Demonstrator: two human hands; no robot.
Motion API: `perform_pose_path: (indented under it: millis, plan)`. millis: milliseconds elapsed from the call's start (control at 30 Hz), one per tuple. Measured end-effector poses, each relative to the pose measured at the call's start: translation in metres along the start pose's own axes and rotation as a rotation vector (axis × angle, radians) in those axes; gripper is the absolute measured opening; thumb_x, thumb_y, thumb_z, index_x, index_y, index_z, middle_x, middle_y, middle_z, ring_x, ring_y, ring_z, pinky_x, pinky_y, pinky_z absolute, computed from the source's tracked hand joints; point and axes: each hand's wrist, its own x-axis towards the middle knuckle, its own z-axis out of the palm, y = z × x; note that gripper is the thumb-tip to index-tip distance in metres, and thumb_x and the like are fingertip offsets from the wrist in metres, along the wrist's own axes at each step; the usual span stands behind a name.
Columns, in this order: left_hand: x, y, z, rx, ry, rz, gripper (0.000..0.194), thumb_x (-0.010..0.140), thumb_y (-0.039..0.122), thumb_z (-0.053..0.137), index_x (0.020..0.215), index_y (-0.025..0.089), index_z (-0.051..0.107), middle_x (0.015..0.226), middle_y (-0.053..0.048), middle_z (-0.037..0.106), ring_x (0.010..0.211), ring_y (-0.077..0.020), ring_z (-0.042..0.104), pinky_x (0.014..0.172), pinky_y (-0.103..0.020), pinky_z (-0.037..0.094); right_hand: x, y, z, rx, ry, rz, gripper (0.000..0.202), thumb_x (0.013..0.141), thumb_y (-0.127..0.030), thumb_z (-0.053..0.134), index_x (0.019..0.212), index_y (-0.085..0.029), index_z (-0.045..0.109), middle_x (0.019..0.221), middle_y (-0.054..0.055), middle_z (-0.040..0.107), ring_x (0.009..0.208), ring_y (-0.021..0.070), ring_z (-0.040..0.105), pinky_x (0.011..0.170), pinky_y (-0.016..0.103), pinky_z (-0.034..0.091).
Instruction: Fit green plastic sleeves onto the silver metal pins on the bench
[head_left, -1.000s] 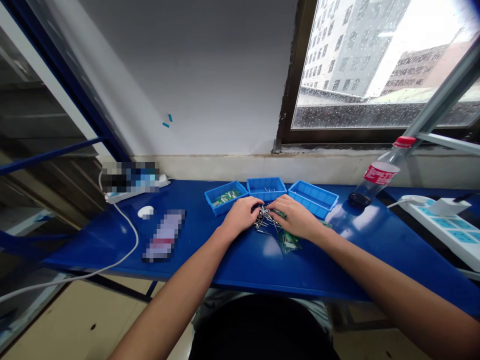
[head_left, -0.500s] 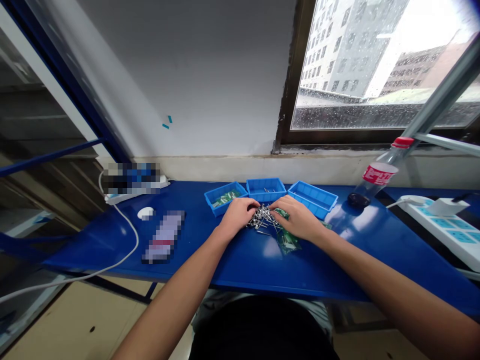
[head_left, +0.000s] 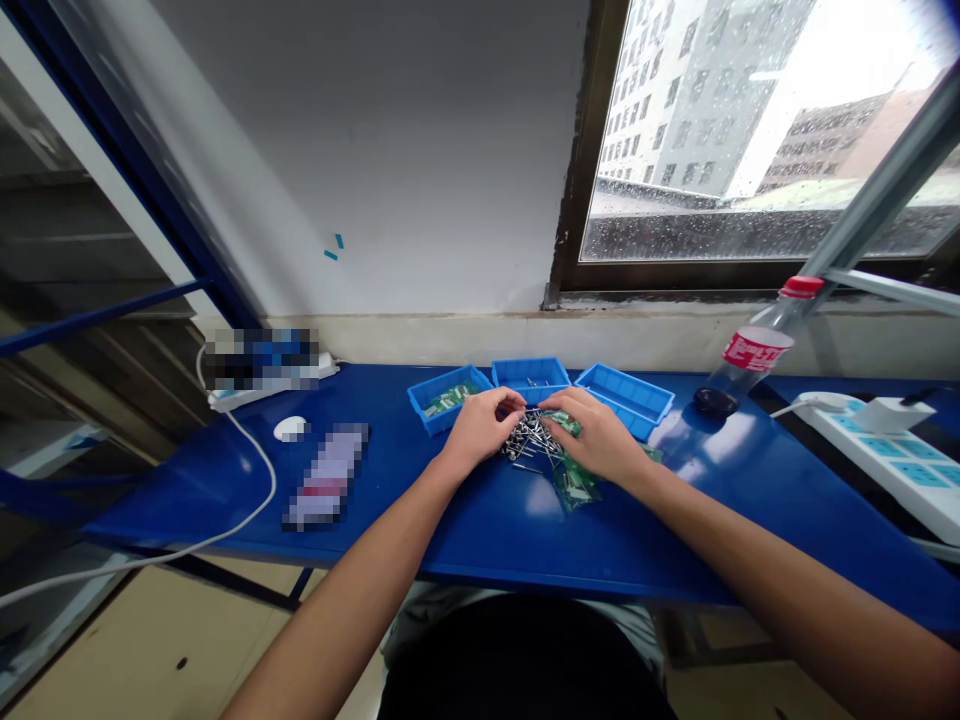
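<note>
A loose pile of shiny metal pieces with long thin pins, looking like blind rivets (head_left: 531,438), lies on the blue table (head_left: 495,530). My left hand (head_left: 484,428) is at its left, thumb and fingers drawn together over the pile's edge. From the right, my right hand (head_left: 589,432) reaches in with bent fingers close together among the pins. What sits between the fingertips of either hand is too small to make out. Partly under my right hand lie green-printed clear bags (head_left: 576,488) with pale pieces inside.
Behind the pile stand three blue trays: the left tray (head_left: 421,402) holds green bags, the middle tray (head_left: 517,378) a few metal pieces, then the right tray (head_left: 646,400). A cola bottle (head_left: 757,350), a power strip (head_left: 915,465), a white cable (head_left: 271,470) and a white mouse-like object (head_left: 291,429) surround them.
My left hand has shifted slightly right and its thumb and forefinger have risen a little off the pile. My right hand stays nearly in place, with small finger movement.
</note>
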Motion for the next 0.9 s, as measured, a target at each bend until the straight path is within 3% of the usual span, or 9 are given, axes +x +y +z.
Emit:
perform_pose_path:
  millis: [267,467,633,900]
  plan:
    - [-0.001,0.007,0.003,-0.131,-0.055,-0.009,0.020,0.095,0.026,0.068,0.112,0.019,0.074,0.101,-0.006,0.081,0.095,-0.0215,0.077,0.084,-0.031,0.059,-0.001,0.004,0.002,0.040,0.046,0.126,0.015,0.100,-0.034,0.064,0.102,-0.025,0.076,0.095,0.006,0.078,0.078,0.0241,0.070,0.073,0.040,0.058]
    - [-0.004,0.012,0.005,-0.031,-0.101,0.128,0.030,0.090,0.017,0.065,0.117,0.018,0.078,0.101,-0.006,0.080,0.093,-0.0208,0.074,0.087,-0.032,0.058,0.000,-0.007,0.001,0.115,0.090,0.158,0.018,0.099,-0.038,0.065,0.106,-0.024,0.074,0.097,0.007,0.079,0.078,0.0238,0.071,0.074,0.040,0.059]
    - [-0.004,0.015,0.005,-0.130,-0.084,0.057,0.049,0.092,0.021,0.062,0.140,0.022,0.069,0.100,-0.004,0.077,0.083,-0.0167,0.070,0.082,-0.030,0.058,0.001,-0.013,0.003,0.273,0.147,0.212,0.028,0.096,-0.035,0.066,0.120,-0.022,0.067,0.103,0.010,0.079,0.080,0.0240,0.074,0.075,0.040,0.061]
    - [-0.003,0.013,0.007,-0.332,-0.048,-0.075,0.028,0.092,0.035,0.073,0.114,0.018,0.072,0.100,-0.008,0.081,0.090,-0.0217,0.077,0.085,-0.034,0.061,0.000,-0.009,0.005,0.312,0.104,0.275,0.024,0.094,-0.039,0.071,0.110,-0.022,0.066,0.100,0.009,0.079,0.081,0.0233,0.074,0.076,0.039,0.060]
